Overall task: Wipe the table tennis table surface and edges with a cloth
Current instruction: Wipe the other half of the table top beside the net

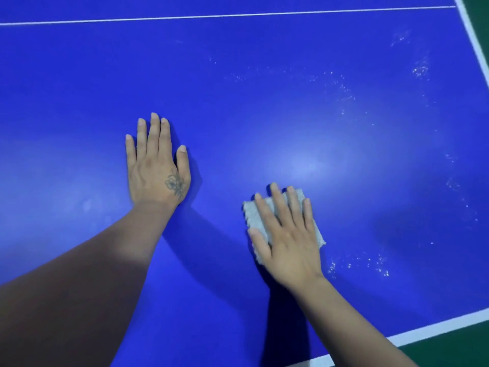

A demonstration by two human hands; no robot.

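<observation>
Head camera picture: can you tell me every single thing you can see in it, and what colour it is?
table tennis table: one, blue top, fills most of the view.
lines: white; a thin one across the top, wider edge bands at right and near the bottom.
specks: many, whitish, scattered over the table's right part.
floor: green, past the table's edges at right and bottom right.
cloth: one, grey, flat on the table under the right hand.
left hand: flat on the bare table, fingers straight, flower tattoo.
right hand: fingers spread, pressing on the cloth.

Blue table [79, 75], white lines [227, 15], grey cloth [254, 215].
</observation>
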